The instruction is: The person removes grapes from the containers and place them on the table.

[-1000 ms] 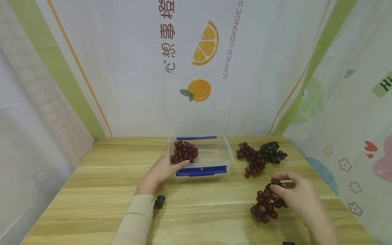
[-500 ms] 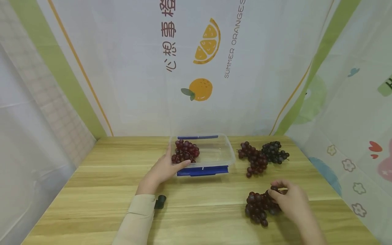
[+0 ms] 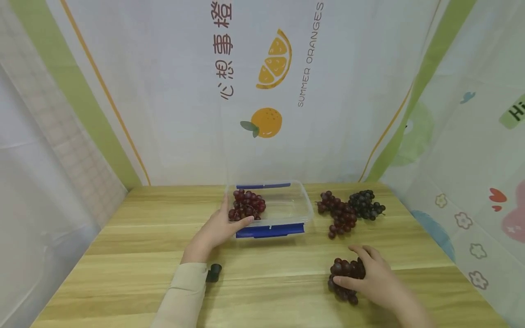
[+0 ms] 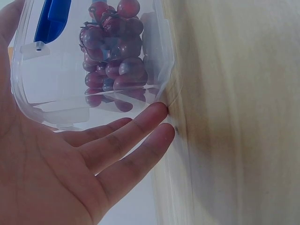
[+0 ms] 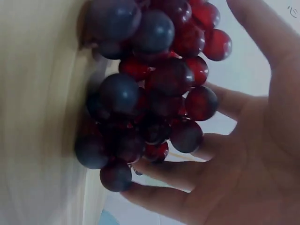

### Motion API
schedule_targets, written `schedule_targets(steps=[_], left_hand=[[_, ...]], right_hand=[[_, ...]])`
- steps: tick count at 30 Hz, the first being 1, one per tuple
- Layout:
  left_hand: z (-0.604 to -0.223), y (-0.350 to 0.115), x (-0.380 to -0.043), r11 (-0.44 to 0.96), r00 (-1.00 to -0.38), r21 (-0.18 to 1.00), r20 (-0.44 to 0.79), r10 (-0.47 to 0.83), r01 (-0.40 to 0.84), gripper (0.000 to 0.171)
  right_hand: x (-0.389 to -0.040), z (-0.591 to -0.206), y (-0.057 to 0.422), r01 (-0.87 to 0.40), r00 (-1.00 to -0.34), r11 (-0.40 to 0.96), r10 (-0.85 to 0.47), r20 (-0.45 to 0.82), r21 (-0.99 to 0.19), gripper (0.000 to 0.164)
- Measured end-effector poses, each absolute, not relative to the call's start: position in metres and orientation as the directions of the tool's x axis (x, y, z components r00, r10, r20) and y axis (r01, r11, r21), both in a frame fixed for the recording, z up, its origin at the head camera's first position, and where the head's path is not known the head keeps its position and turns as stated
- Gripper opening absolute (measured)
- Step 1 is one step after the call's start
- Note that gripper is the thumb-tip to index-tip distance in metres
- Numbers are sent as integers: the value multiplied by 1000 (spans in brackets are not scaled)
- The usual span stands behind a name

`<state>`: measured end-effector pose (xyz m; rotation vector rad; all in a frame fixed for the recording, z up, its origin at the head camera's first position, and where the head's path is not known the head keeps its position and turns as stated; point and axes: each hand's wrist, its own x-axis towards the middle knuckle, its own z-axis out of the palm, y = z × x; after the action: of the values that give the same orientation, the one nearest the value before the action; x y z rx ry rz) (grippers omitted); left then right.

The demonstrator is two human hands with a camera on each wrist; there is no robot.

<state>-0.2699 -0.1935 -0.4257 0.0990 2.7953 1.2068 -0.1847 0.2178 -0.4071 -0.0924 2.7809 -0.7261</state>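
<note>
The near grape bunch [image 3: 346, 280] lay on the wooden table [image 3: 123, 273], toward its front right, well apart from the container. The right hand [image 3: 371, 280] cupped this bunch from the right side; in the right wrist view the fingers [image 5: 173, 173] curled under and around the dark red grapes [image 5: 150, 89], with the thumb above them. The bunch rested on the table surface and was not lifted.

The clear plastic container [image 3: 287, 205] with blue latches [image 3: 270, 230] stood at the middle of the table. One red grape bunch [image 3: 246, 205] lay inside it, at its left end. The left hand [image 3: 217, 230] rested against the container's left front corner, its fingers [image 4: 131, 140] straight and pressed flat on the transparent wall, bracing it rather than gripping.

Two further bunches lay just right of the container: a red bunch [image 3: 338, 214] and, touching it, a darker bunch [image 3: 366, 205].

Progress judgement: one bunch of four was in the container; three remained on the table, one of them in hand. A small black object [image 3: 213, 272] lay beside the left sleeve [image 3: 184, 296].
</note>
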Motion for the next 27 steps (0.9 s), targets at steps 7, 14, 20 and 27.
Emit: schedule_targets(steps=[7, 14, 20, 27], left_hand=[[-428, -194, -270, 690, -994, 724, -58, 94, 23, 132], [-428, -194, -270, 692, -994, 722, -66, 92, 16, 133], [-427, -194, -270, 687, -994, 727, -58, 89, 19, 132], [-428, -194, -271, 695, -994, 718, -57, 91, 22, 132]], right_hand=[[-182, -415, 215, 49, -939, 871, -126, -319, -489, 120], [-184, -415, 209, 152, -951, 874, 2, -309, -462, 127], [-190, -418, 203, 251, -946, 861, 122, -299, -442, 127], [-191, -419, 199, 296, -943, 851, 187, -277, -433, 124]])
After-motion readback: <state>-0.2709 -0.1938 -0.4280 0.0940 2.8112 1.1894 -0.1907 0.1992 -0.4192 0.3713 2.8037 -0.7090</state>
